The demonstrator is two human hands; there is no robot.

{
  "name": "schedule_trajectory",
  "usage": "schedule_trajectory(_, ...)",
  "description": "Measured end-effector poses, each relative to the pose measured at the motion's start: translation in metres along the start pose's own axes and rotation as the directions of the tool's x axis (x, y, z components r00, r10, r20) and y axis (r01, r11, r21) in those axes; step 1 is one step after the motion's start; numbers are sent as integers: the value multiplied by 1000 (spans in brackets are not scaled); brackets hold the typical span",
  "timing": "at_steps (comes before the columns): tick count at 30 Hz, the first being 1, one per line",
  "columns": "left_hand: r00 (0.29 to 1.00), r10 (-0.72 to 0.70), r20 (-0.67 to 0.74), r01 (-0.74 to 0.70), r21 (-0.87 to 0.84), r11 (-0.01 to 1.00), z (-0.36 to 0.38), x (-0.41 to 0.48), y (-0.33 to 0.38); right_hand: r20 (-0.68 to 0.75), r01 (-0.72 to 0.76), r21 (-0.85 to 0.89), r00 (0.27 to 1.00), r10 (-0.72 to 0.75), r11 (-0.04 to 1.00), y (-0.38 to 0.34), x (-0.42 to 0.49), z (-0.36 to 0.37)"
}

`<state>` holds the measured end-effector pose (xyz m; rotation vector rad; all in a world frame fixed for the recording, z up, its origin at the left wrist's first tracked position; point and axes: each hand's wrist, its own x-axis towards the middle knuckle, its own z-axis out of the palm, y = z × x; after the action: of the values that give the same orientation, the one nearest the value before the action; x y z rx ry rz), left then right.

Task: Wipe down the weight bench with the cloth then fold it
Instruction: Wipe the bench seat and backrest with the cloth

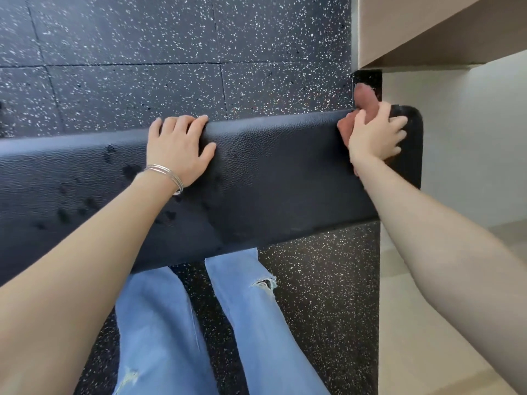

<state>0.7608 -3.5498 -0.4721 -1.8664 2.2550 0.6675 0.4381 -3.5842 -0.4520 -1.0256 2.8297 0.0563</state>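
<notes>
Now: wipe step, judged mid-way; fold not begun.
Cloth: pinkish cloth [363, 95] bunched at far edge of weight bench [271, 172], near its R end; one lump sticks up past the edge.
R hand: R hand [373, 135] on top of cloth, fingers spread and curled into it, gripping and pressing it to the pad.
L hand: L hand [178, 149] palm-down mid-pad, holds nothing, fingertips draped over far edge; looks like a brace.
Bench: black textured pad runs L to R across view; damp spots [94, 203] dotted on L part, so that side prob. needs a pass.
How to do it well: flatten the cloth under the palm instead of a wad, for more contact. Long overlapping strokes along the pad, R end to L, incl. the rounded corner and both long edges. Keep L hand steadying but shift it off the stroke path. Go over the spots until pad looks even.
Hidden: most of cloth sits under R hand, so size and how damp can't be told. Far side face of pad not seen. Frame and legs under pad out of sight. L end of bench cut off by pic edge.
Around: jeans [159, 323] below near edge, speckled floor [128, 89], beige ledge [427, 32] top R, bangles [168, 172] on L wrist.
</notes>
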Motion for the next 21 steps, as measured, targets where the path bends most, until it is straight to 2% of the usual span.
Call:
schedule_trajectory(4, 999, -30, -11, 31, 7, 1000, -5, -14, -31, -37, 249, -54, 967, -251, 967, -54, -92, 15)
schedule_trajectory(7, 999, -44, -12, 45, 28, 999, -11, -27, -61, -7, 468, -50, 883, -469, 882, -92, -161, 28)
schedule_trajectory(11, 998, -57, 4, 56, 43, 997, -18, -43, -99, 94, 647, -30, 761, -642, 762, -113, -227, 36)
schedule_trajectory(13, 998, -55, 7, 54, 51, 997, -21, -48, -113, 125, 763, -20, 643, -756, 646, -98, -245, 34)
schedule_trajectory(15, 999, -46, 18, 45, 52, 998, -24, -52, -123, 119, 875, -9, 481, -869, 483, -69, -250, 32)
schedule_trajectory(16, 999, -40, 25, 39, 51, 998, -24, -54, -127, 117, 898, -12, 438, -892, 439, -53, -249, 30)
schedule_trajectory(17, 999, -33, 29, 32, 49, 998, -25, -55, -130, 118, 885, -12, 463, -879, 464, -40, -246, 28)
schedule_trajectory(18, 999, -25, 29, 24, 46, 999, -26, -57, -133, 106, 828, -7, 558, -823, 561, -34, -242, 26)
schedule_trajectory(19, 999, -16, 27, 15, 46, 999, -25, -59, -136, 80, 720, 4, 691, -718, 694, -35, -236, 25)
schedule_trajectory(20, 1000, -3, 28, 2, 49, 999, -25, -60, -139, 55, 569, 17, 820, -569, 822, -44, -230, 26)
schedule_trajectory(21, 999, 10, 30, -12, 53, 999, -24, -61, -142, 26, 410, 24, 912, -410, 912, -58, -224, 28)
